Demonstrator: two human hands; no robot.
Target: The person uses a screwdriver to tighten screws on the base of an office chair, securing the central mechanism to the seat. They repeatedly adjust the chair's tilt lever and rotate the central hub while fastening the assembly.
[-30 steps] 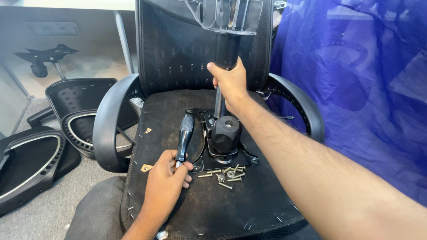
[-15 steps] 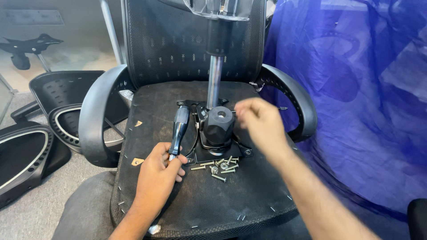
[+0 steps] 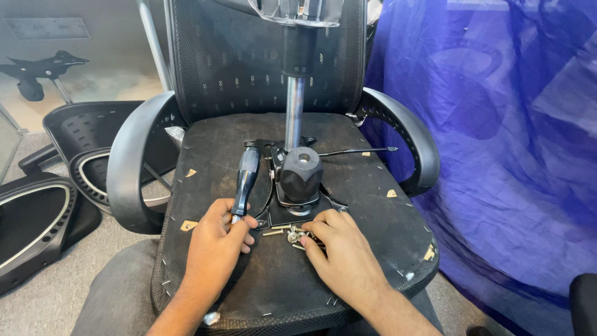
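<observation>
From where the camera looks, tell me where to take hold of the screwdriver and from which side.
Probably grip the screwdriver by its black ribbed handle, the thick part that leans away toward the chair back. Come from its left: the metal mounting plate and black knob crowd its right. The left hand already covers its lower end, so the shaft is hidden.

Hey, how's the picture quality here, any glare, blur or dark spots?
Head view: sharp overall, lit softly and evenly; a bright glint runs down the chrome column; the left hand, right hand and screws are crisp; the floor at far left is washed out.
</observation>
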